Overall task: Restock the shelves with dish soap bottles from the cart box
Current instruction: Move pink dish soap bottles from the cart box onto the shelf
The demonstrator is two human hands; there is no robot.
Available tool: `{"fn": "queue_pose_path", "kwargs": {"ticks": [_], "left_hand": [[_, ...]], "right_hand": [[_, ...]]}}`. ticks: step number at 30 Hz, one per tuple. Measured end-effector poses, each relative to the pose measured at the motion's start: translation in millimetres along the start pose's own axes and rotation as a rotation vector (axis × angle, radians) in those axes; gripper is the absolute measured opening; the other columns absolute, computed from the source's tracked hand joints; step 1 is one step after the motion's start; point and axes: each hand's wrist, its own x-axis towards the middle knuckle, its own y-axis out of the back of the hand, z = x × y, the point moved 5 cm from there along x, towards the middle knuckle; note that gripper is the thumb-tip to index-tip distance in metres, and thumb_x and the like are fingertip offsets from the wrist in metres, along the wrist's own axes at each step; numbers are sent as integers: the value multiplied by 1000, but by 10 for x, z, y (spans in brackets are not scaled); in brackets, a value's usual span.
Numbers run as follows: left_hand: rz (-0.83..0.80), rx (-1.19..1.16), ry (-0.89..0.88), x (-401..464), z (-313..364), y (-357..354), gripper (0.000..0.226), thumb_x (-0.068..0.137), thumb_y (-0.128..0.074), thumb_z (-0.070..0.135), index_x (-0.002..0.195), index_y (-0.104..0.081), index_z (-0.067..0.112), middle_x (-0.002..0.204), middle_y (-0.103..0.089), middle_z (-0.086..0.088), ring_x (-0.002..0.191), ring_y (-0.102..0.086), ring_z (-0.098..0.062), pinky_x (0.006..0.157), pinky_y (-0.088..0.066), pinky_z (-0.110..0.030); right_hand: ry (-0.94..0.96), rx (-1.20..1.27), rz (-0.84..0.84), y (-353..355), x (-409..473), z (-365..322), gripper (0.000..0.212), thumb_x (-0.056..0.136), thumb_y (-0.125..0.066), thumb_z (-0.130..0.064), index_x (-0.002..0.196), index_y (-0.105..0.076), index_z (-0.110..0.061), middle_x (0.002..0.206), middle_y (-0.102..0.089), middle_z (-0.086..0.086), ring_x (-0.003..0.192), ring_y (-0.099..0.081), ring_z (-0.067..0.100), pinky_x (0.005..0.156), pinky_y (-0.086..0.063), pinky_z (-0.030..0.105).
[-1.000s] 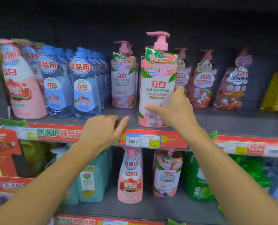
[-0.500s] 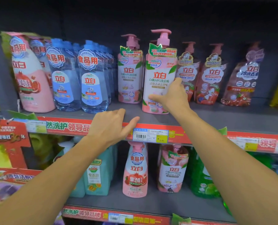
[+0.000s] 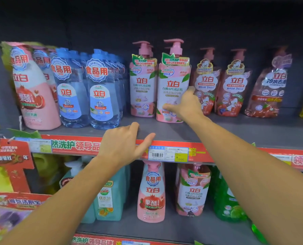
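A pink pump dish soap bottle (image 3: pixel 172 82) stands upright on the upper shelf (image 3: pixel 235 131), beside an identical bottle (image 3: pixel 142 85) on its left. My right hand (image 3: pixel 184 106) grips its lower right side, thumb across the front label and fingers round the side. My left hand (image 3: pixel 124 142) rests on the shelf's front edge, fingers on top and thumb on the red price strip (image 3: pixel 168 153), holding nothing. The cart box is out of view.
Blue clear bottles (image 3: pixel 101 91) and pink pomegranate bottles (image 3: pixel 32 89) fill the upper shelf's left. Red pump bottles (image 3: pixel 233 87) stand to the right, set further back. The lower shelf holds teal, pink and green bottles (image 3: pixel 151 193). A red cardboard display (image 3: pixel 9 160) stands at the left.
My right hand has pushed the pink pump bottle back along the shelf until it stands level with its twin. My left hand stays on the shelf edge.
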Motion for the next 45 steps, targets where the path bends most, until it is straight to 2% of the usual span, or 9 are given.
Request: {"fn": "queue_pose_path", "kwargs": {"ticks": [4, 17, 24, 30, 34, 36, 38, 42, 45], "left_hand": [[10, 4, -9, 0, -1, -12, 70, 86, -20, 70, 82, -63, 14, 68, -70, -3, 60, -66, -27, 52, -45, -33], [44, 6, -15, -11, -21, -30, 69, 86, -23, 69, 80, -64, 14, 67, -69, -1, 58, -66, -26, 51, -43, -31], [59, 38, -21, -2, -9, -33, 66, 87, -26, 68, 77, -66, 15, 64, -68, 0, 54, -64, -23, 47, -39, -27], [58, 23, -13, -10, -8, -21, 65, 87, -29, 66, 73, -65, 14, 60, -66, -1, 52, -63, -25, 46, -41, -29], [21, 34, -4, 7, -9, -28, 67, 87, -27, 66, 75, -66, 13, 62, -67, -3, 55, -64, -26, 48, -42, -31], [1, 25, -22, -8, -2, -19, 68, 87, -25, 66, 76, -66, 13, 63, -67, -4, 56, -64, -27, 49, -38, -30], [-13, 23, -40, -13, 0, -33, 72, 86, -20, 68, 80, -65, 12, 66, -68, -4, 60, -65, -28, 51, -36, -30], [-16, 3, -79, 1, -20, -45, 71, 86, -15, 67, 82, -60, 12, 69, -68, -6, 64, -65, -31, 52, -32, -30], [-42, -22, -131, -24, 0, -37, 62, 90, -21, 62, 79, -57, 13, 66, -66, -6, 61, -65, -31, 49, -29, -29]], "right_hand": [[0, -7, -5, -48, 69, 11, 89, 70, -89, -31, 131, -32, -2, 134, -49, 21, 117, -56, 38, 94, -51, 48], [-10, -69, -46, -153, 238, 69, 81, 75, -86, -33, 130, -34, -3, 126, -56, 18, 111, -60, 35, 83, -52, 43], [-54, -26, -50, -218, 306, 129, 83, 76, -86, -29, 133, -33, -1, 137, -47, 18, 126, -50, 34, 97, -46, 44], [-103, -4, -67, -251, 332, 202, 81, 77, -86, -31, 133, -35, -1, 138, -48, 17, 126, -51, 33, 97, -46, 42], [-136, -268, -79, -252, 237, 120, 80, 86, -73, -48, 139, -33, -2, 140, -49, 16, 130, -48, 36, 99, -44, 44], [-148, -496, -72, -205, 100, 59, 73, 96, -59, -41, 146, -28, 3, 147, -42, 20, 136, -39, 39, 105, -40, 45], [-149, -636, -108, -183, -59, 23, 70, 99, -52, -35, 150, -25, 3, 151, -35, 22, 139, -33, 41, 111, -33, 47], [-34, -597, -201, -120, -513, -109, 55, 104, -40, -42, 143, -41, -3, 147, -37, 21, 135, -36, 39, 109, -33, 46], [15, -542, -279, -83, -901, -172, 63, 105, -31, -52, 141, -45, -2, 147, -39, 22, 134, -38, 38, 109, -34, 46]]}}
